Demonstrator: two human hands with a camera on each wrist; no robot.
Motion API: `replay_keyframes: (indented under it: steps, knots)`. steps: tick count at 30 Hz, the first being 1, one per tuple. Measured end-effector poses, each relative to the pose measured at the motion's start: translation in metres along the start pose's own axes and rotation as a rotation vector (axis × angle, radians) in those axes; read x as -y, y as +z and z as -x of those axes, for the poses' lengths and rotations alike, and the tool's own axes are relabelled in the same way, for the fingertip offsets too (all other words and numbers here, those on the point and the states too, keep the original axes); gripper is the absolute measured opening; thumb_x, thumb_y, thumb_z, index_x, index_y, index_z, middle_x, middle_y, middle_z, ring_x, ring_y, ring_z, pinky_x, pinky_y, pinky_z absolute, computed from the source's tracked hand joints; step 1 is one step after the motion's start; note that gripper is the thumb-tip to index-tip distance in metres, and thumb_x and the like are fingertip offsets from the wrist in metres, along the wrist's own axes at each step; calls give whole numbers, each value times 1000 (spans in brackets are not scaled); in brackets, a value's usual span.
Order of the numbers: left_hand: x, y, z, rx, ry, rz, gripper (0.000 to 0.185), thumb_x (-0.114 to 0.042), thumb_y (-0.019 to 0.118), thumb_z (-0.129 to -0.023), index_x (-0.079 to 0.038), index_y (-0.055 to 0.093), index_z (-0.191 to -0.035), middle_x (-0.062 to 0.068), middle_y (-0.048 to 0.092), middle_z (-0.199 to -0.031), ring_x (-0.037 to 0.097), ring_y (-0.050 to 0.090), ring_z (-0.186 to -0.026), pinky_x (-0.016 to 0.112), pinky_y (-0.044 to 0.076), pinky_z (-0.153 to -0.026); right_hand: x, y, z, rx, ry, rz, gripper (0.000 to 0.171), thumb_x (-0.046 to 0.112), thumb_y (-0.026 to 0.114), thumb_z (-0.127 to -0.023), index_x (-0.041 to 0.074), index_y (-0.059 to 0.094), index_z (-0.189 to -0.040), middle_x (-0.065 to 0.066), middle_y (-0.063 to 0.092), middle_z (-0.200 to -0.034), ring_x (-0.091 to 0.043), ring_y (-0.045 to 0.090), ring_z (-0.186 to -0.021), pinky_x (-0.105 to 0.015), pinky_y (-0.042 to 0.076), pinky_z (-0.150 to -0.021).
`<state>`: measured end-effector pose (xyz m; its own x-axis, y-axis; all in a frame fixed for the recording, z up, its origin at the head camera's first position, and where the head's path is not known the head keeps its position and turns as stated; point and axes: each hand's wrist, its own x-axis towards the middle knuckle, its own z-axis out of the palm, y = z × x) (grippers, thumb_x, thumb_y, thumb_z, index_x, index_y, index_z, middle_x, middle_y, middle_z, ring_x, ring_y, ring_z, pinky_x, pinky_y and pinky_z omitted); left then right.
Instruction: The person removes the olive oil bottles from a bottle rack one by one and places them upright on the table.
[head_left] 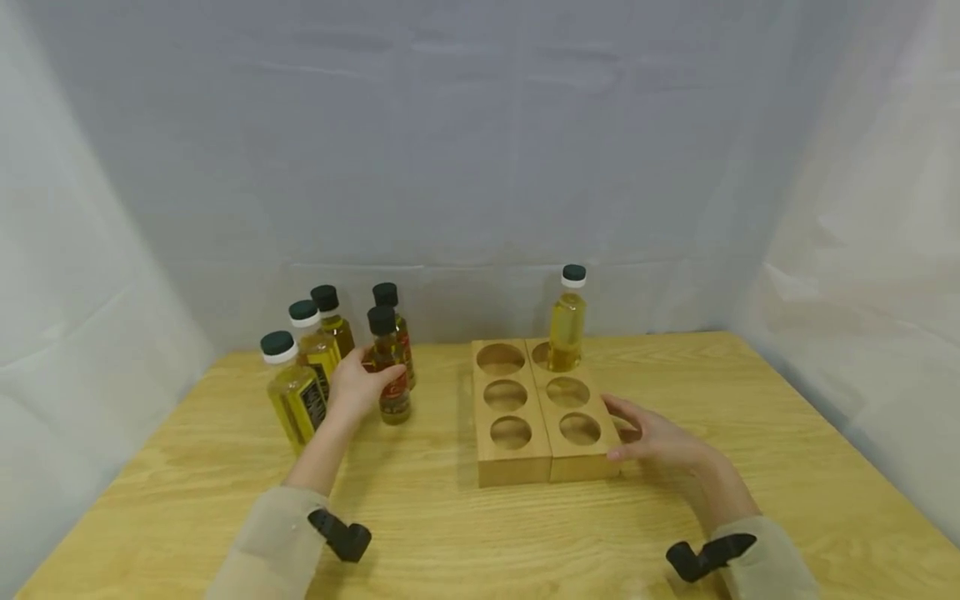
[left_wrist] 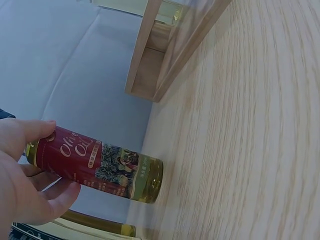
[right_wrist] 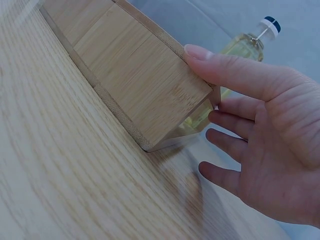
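Observation:
My left hand point(head_left: 358, 387) grips an olive oil bottle point(left_wrist: 100, 162) with a red label and dark cap. The bottle is upright in the head view, its base at or just above the table; I cannot tell which. At centre right stands a wooden rack point(head_left: 512, 467) with round holes in two rows. A pale-yellow oil bottle point(head_left: 567, 325) stands in its back right hole. My right hand point(head_left: 660, 437) touches the rack's near right corner. In the right wrist view, the thumb lies along the rack's edge and the loosely bent fingers are beside its end.
A second red-labelled bottle point(head_left: 405, 350) is just behind the held one. To the left stand two white-collared oil bottles, one in front point(head_left: 294, 400) and one behind point(head_left: 318, 346), plus another dark-capped bottle point(head_left: 339, 329). Pale sheeting point(head_left: 480, 167) walls the table's back and sides.

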<state>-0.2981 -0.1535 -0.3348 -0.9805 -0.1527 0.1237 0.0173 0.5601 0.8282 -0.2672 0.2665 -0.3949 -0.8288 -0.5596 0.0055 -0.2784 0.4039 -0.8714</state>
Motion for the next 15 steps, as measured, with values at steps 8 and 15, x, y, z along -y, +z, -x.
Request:
replay_keyframes:
  steps: [8, 15]
  knots:
    - [2, 1, -5, 0, -21, 23, 65, -26, 64, -88, 4, 35, -138, 26, 43, -134, 39, 42, -122, 48, 35, -100, -2, -2, -1, -2, 5, -5, 90, 19, 69, -84, -3, 8, -147, -29, 10, -149, -53, 26, -127, -59, 28, -100]
    - [5, 2, -5, -3, -35, 22, 65, -26, 63, -89, 4, 35, -138, 26, 41, -135, 39, 40, -123, 49, 34, -101, -5, -1, -1, 5, 2, -5, 90, 20, 69, -85, -4, 7, -146, -30, 9, -148, -54, 26, -126, -59, 29, -99]
